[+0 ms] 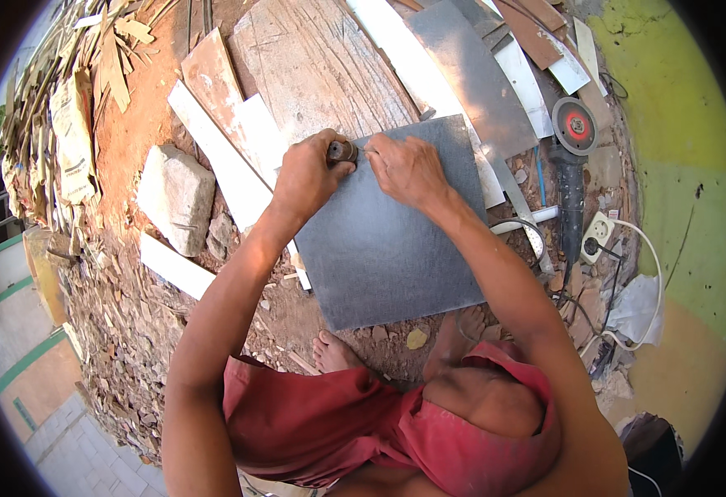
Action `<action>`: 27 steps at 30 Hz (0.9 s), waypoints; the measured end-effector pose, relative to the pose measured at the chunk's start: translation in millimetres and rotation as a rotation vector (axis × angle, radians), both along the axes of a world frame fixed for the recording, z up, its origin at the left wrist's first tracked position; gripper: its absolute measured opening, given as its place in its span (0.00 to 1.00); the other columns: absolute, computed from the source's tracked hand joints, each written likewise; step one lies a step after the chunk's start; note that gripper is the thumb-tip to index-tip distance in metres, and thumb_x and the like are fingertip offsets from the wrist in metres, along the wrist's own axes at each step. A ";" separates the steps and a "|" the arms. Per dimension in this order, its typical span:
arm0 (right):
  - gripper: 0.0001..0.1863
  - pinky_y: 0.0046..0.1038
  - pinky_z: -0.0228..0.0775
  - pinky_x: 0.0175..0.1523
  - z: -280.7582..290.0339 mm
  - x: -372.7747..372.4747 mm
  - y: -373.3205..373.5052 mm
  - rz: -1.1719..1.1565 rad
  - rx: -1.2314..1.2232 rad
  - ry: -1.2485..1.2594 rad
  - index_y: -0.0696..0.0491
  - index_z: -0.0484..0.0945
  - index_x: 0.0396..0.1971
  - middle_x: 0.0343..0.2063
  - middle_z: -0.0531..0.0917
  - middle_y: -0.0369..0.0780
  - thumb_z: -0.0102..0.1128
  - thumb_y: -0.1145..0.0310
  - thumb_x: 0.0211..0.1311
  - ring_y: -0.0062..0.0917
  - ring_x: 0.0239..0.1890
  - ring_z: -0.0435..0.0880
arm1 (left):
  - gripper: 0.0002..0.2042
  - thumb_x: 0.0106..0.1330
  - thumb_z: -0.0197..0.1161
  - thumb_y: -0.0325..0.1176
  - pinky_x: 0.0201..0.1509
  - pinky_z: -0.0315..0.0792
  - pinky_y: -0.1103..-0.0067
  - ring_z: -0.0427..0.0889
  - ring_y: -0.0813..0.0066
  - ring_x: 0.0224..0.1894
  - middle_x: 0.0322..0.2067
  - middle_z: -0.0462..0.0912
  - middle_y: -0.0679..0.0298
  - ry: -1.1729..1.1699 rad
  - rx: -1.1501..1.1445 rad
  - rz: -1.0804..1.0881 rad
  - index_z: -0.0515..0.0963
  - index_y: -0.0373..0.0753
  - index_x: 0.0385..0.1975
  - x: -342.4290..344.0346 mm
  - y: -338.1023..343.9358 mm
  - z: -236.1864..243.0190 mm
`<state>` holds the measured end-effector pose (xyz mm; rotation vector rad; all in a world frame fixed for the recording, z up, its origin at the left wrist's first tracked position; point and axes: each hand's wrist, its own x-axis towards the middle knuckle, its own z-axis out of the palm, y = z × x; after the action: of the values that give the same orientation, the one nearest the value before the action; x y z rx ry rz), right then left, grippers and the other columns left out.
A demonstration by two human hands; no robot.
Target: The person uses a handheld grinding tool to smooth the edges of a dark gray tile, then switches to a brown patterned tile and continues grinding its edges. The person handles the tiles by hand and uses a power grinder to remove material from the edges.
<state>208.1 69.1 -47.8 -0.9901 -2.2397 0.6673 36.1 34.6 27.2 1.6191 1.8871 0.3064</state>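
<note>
A large dark grey square tile (392, 248) lies in front of me, its far left corner resting on a worn wooden board. At its far edge my left hand (306, 174) is closed round a small, dark brown, round object (342, 152), whose exact kind I cannot make out. Just to the right, my right hand (408, 172) is closed in a pinch over the tile's surface. Its fingertips come close to the round object, and a thin thing seems to show between them, too small to name. Both forearms reach across the tile's sides.
An angle grinder (572, 149) lies at the right, disc facing up, near a white power strip (599, 236) with cables. White and grey tile offcuts (487, 79) surround the wooden board (317, 66). A pale stone block (176, 199) and rubble lie left. My bare feet (335, 352) are near the tile.
</note>
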 end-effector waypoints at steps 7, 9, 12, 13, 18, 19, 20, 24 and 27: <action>0.05 0.38 0.71 0.28 0.3 -5.2 -3.6 -0.026 -0.039 -0.019 0.53 0.74 0.29 0.12 0.77 0.43 0.58 0.70 0.64 0.37 0.15 0.78 | 0.18 0.56 0.73 0.29 0.49 0.79 0.70 0.87 0.60 0.43 0.39 0.87 0.51 0.041 0.014 -0.032 0.80 0.35 0.47 -1.2 0.7 -0.6; 0.05 0.39 0.72 0.29 1.3 -0.6 -6.7 -0.001 -0.029 -0.029 0.53 0.75 0.30 0.13 0.77 0.43 0.58 0.69 0.64 0.37 0.16 0.79 | 0.18 0.56 0.73 0.29 0.49 0.79 0.70 0.87 0.60 0.43 0.39 0.87 0.51 0.038 0.033 -0.040 0.80 0.36 0.47 -3.3 -0.4 -0.7; 0.05 0.40 0.74 0.31 5.8 4.7 -11.5 -0.020 -0.051 -0.047 0.54 0.75 0.31 0.14 0.78 0.43 0.57 0.69 0.65 0.37 0.17 0.80 | 0.18 0.55 0.73 0.30 0.49 0.79 0.70 0.87 0.59 0.43 0.39 0.87 0.51 0.023 0.012 -0.020 0.80 0.36 0.47 -2.9 0.7 -2.3; 0.05 0.41 0.74 0.31 6.0 2.3 -13.2 -0.049 -0.058 -0.031 0.54 0.75 0.31 0.14 0.78 0.43 0.57 0.69 0.65 0.37 0.18 0.80 | 0.18 0.55 0.73 0.30 0.48 0.79 0.70 0.87 0.59 0.43 0.39 0.87 0.51 0.028 0.022 -0.029 0.80 0.35 0.46 -3.2 0.2 -2.2; 0.05 0.40 0.74 0.29 6.6 -9.6 -2.8 -0.057 -0.155 -0.042 0.53 0.76 0.32 0.14 0.79 0.44 0.56 0.68 0.66 0.37 0.19 0.82 | 0.18 0.55 0.74 0.31 0.49 0.79 0.70 0.87 0.59 0.43 0.39 0.87 0.51 0.043 0.018 -0.037 0.81 0.36 0.46 -2.2 0.8 -2.2; 0.06 0.39 0.74 0.28 8.1 -8.1 -1.9 -0.040 -0.157 -0.069 0.53 0.76 0.32 0.15 0.79 0.44 0.56 0.67 0.66 0.37 0.19 0.82 | 0.18 0.55 0.74 0.31 0.49 0.79 0.70 0.87 0.59 0.43 0.39 0.87 0.51 0.038 0.022 -0.035 0.81 0.36 0.46 -2.5 0.3 -2.3; 0.06 0.39 0.74 0.27 8.5 -6.2 -2.0 -0.024 -0.158 -0.096 0.53 0.76 0.32 0.15 0.80 0.44 0.56 0.67 0.66 0.37 0.19 0.82 | 0.18 0.55 0.74 0.31 0.49 0.79 0.70 0.87 0.59 0.43 0.39 0.86 0.51 0.033 0.026 -0.033 0.81 0.36 0.46 -3.2 -0.1 -2.4; 0.06 0.37 0.73 0.24 3.5 10.0 -13.2 -0.010 -0.045 -0.073 0.54 0.76 0.32 0.15 0.80 0.44 0.56 0.67 0.66 0.37 0.18 0.82 | 0.18 0.54 0.74 0.31 0.49 0.79 0.70 0.87 0.59 0.43 0.39 0.86 0.50 0.024 0.072 -0.046 0.81 0.36 0.46 -4.1 0.0 -5.9; 0.06 0.37 0.73 0.24 2.5 3.2 -10.0 -0.064 -0.109 0.012 0.54 0.75 0.31 0.15 0.80 0.43 0.56 0.67 0.66 0.37 0.17 0.82 | 0.19 0.55 0.74 0.31 0.48 0.79 0.70 0.87 0.59 0.43 0.38 0.86 0.50 0.046 0.016 -0.016 0.80 0.36 0.46 1.0 0.4 2.3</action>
<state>211.2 59.1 -45.3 -1.1031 -2.1710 0.7715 37.1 35.0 29.5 1.6641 1.9088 0.2804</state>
